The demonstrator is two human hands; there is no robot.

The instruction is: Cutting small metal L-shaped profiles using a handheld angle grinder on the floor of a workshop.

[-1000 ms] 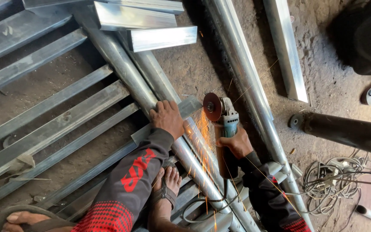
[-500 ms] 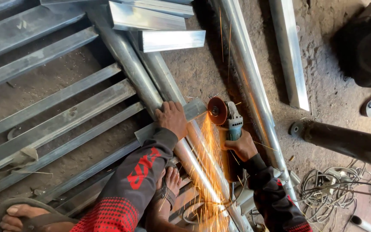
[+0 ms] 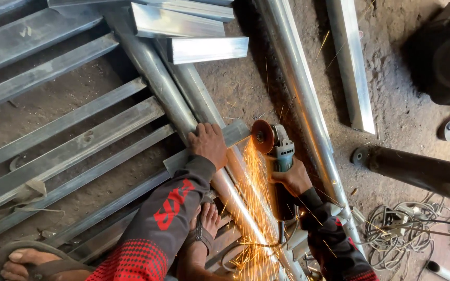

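From my remote seat I see first the dirt floor (image 3: 235, 88), brown and rough, which fills most of the head view. On its left side lie many long grey rectangular metal bars (image 3: 63, 130), side by side and slanting, with gaps of earth between them. Two round steel pipes (image 3: 167, 88) run from the top middle down toward the bottom, close beside each other, and a third long pipe (image 3: 300, 88) runs to the right of them, apart from the pair. At the right edge I see a dark bulky object (image 3: 444, 57) which I cannot identify, and below it a dark thick tube (image 3: 417, 169) lying on the ground. In the lower right corner is a heap of tangled cables (image 3: 397, 229). The short rectangular tube piece (image 3: 235, 132) lies across the two round pipes, in the middle of the view. The left hand (image 3: 209, 143) presses flat on this piece, fingers spread over its top and not curled around it. The right hand (image 3: 290, 179) is clenched around the body of the angle grinder (image 3: 279, 151), just to the right of the piece. The grinder disc (image 3: 262, 136) touches the right end of the piece, and orange sparks (image 3: 253, 208) fall downward from there. A bare foot in a sandal (image 3: 204, 224) stands on the pipes near the bottom.
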